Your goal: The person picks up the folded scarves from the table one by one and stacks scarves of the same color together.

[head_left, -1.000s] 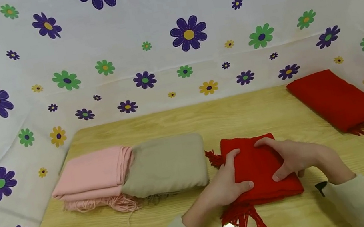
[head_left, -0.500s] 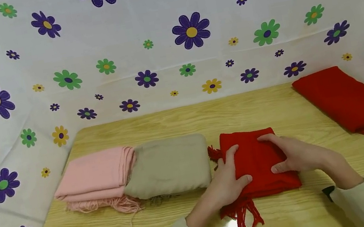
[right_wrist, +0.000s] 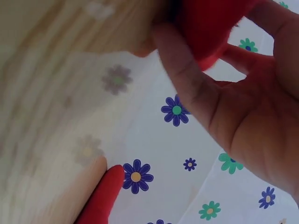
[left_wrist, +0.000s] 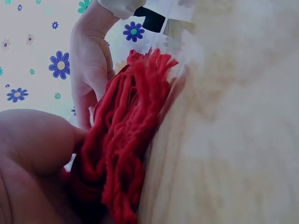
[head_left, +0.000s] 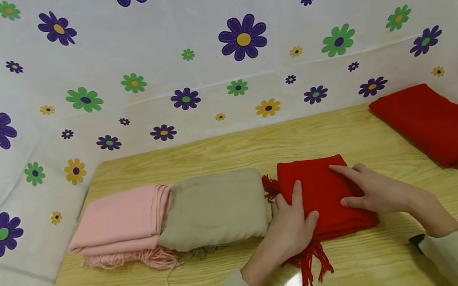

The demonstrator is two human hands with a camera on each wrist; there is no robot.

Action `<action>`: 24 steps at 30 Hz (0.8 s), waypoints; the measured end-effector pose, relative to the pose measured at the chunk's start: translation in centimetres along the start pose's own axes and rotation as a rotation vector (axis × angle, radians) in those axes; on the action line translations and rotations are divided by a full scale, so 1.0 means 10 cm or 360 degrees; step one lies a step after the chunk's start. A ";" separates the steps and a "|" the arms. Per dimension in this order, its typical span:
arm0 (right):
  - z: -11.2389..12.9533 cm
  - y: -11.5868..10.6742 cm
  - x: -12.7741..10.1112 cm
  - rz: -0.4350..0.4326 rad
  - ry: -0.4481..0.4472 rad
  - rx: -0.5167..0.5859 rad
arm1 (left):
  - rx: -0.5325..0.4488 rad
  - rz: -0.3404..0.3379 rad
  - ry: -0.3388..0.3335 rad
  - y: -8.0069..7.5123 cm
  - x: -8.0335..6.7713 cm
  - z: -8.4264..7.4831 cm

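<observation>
A light wooden plywood table [head_left: 222, 154] stands against white fabric walls [head_left: 171, 25] printed with purple, green and yellow flowers. Light glares off the table's near edge.

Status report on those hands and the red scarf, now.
Left hand and right hand flat on folded red scarf. Scarf beside beige scarf; fringe between them. Nothing blocking.

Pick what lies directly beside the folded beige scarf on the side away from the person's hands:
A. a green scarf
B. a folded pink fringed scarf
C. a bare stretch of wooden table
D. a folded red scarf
B: in the head view the folded pink fringed scarf touches the folded beige scarf on the side opposite the left hand and right hand.
</observation>
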State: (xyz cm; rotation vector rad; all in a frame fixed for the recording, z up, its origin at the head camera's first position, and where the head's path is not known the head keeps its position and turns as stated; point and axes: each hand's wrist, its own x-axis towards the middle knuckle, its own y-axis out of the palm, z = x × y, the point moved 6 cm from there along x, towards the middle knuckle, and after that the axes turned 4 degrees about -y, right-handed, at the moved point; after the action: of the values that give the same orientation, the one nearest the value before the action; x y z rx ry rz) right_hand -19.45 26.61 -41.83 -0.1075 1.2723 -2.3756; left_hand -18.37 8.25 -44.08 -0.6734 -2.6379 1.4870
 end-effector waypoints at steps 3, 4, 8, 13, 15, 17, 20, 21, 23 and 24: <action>-0.02 0.03 -0.04 0.0038 -0.0012 0.0039 | 0.0266 -0.0045 0.0014 0.04 -0.04 -0.02; -0.02 0.04 -0.06 0.0046 -0.0023 0.0052 | 0.0348 -0.0059 0.0017 0.05 -0.05 -0.03; -0.04 0.07 -0.09 0.0070 -0.0067 0.0050 | 0.0509 -0.0095 0.0039 0.10 -0.10 -0.04; -0.04 0.06 -0.07 0.0075 -0.0070 -0.0005 | 0.0572 -0.0101 0.0062 0.09 -0.10 -0.05; -0.03 0.05 -0.06 0.0075 -0.0078 -0.0026 | 0.0569 -0.0096 0.0064 0.08 -0.09 -0.04; -0.03 0.04 -0.04 0.0074 -0.0094 -0.0042 | 0.0571 -0.0089 0.0062 0.08 -0.08 -0.03; -0.04 0.03 -0.03 0.0078 -0.0114 -0.0049 | 0.0566 -0.0084 0.0069 0.08 -0.07 -0.02; -0.04 0.03 -0.03 0.0079 -0.0118 -0.0045 | 0.0558 -0.0081 0.0071 0.08 -0.07 -0.02; -0.04 0.02 -0.02 0.0075 -0.0122 -0.0031 | 0.0532 -0.0087 0.0083 0.08 -0.06 -0.02; -0.05 0.02 -0.01 0.0069 -0.0121 -0.0022 | 0.0516 -0.0092 0.0089 0.07 -0.05 -0.02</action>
State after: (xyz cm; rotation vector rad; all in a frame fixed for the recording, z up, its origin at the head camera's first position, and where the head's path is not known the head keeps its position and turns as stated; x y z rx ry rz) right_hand -19.39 26.90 -42.26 -0.1708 1.2434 -2.3039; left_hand -17.58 8.52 -44.46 -0.5932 -2.2770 1.7914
